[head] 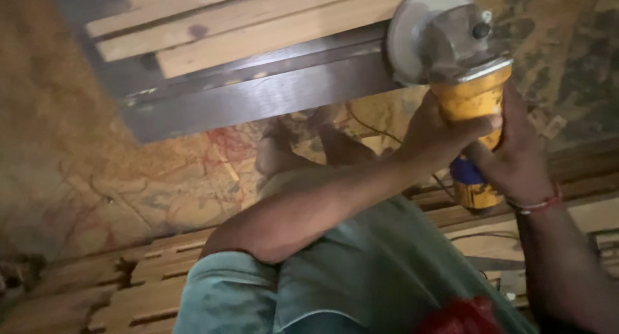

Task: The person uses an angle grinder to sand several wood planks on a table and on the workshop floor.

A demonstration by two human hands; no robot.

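Observation:
Both of my hands grip a yellow angle grinder (469, 98) with a grey metal head and a pale round disc (407, 31). My left hand (438, 131) wraps the yellow body from the left. My right hand (516, 155) holds the body from the right, a red-and-white band on its wrist. The disc rests at the edge of a dark wooden frame piece (258, 98) with lighter wooden slats (258, 24) above it. My foot (277, 155) shows below the frame on the floor.
A patterned stone floor (97, 179) lies under the work. Stacked wooden strips (129, 289) lie along the bottom left, more wood (580, 173) at the right. A thin cable (371, 129) runs over the floor near the grinder. My knee in greenish cloth (361, 276) fills the lower middle.

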